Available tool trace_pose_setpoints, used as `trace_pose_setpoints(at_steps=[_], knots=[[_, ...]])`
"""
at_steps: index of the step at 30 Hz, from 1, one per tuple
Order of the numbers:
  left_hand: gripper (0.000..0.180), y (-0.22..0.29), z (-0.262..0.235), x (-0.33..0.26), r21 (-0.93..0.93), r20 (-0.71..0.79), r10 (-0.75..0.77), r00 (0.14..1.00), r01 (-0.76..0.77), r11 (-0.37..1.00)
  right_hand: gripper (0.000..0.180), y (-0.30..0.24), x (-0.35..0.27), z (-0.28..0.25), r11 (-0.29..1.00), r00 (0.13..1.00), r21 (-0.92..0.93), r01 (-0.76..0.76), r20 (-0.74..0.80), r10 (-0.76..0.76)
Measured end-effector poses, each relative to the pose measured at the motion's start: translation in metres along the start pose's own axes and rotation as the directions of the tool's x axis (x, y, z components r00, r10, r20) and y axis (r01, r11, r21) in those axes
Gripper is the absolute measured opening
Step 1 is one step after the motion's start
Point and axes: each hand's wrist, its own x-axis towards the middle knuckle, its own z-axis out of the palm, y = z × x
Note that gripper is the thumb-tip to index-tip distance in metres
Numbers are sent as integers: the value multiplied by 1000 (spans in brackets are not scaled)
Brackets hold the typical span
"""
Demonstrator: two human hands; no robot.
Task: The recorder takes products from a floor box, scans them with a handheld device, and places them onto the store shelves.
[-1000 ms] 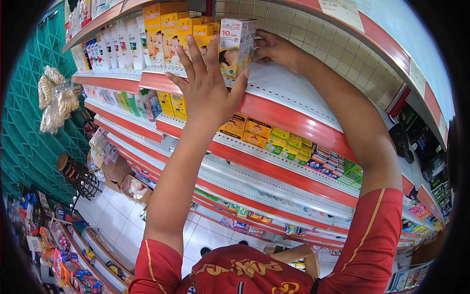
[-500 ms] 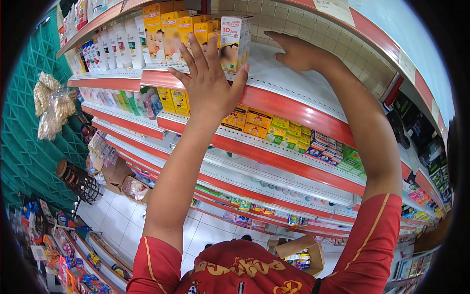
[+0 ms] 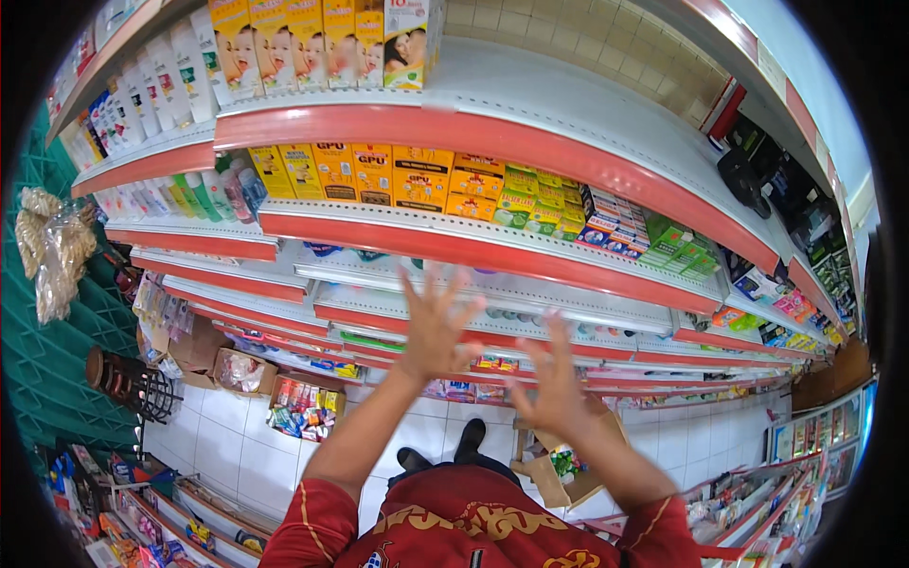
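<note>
My left hand [image 3: 434,327] hangs in the air in front of the middle shelves, fingers spread, holding nothing. My right hand [image 3: 554,390] is lower and to the right, blurred, fingers apart and empty too. High above them, a row of orange and white boxes [image 3: 322,43] stands on the top shelf [image 3: 568,90]; the white box [image 3: 405,43] at the row's right end stands upright with bare shelf to its right. Neither hand touches a shelf or a box.
Red-edged shelves hold yellow and orange boxes [image 3: 398,175], green boxes [image 3: 544,204] and white tubes [image 3: 142,95]. On the tiled floor [image 3: 227,426] sit open cardboard boxes [image 3: 305,407] of goods, one [image 3: 559,469] by my feet. A green mesh panel [image 3: 38,341] with hanging bags is at left.
Both hands have come down from the top shelf and away from the white box, which stays on the shelf. The view has tilted down slightly.
</note>
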Motion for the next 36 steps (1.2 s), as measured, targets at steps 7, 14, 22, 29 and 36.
trace_pose_setpoints(at_steps=[7, 14, 22, 29, 36], knots=[[30, 75, 45, -364, -81, 915, -203, 349, 650, 756, 68, 68, -290, 167, 898, 51, -188, -398, 973, 226], [50, 71, -144, -568, 532, 834, -402, -378, 353, 770, 51, 137, -455, 176, 748, 1, -304, -590, 926, 378], [56, 95, -134, -551, 780, 448, -789, -420, 615, 116, 48, 151, -449, 120, 571, 265, -170, -803, 756, 598], [39, 231, 48, -486, 310, 722, -671, -167, 946, 97, 47, 164, -588, 108, 694, 496, 101, -713, 773, 396], [51, 361, 93, -351, 358, 916, -373, -148, 722, 592, 25, 167, -669, 106, 341, 383, 179, -923, 525, 760]])
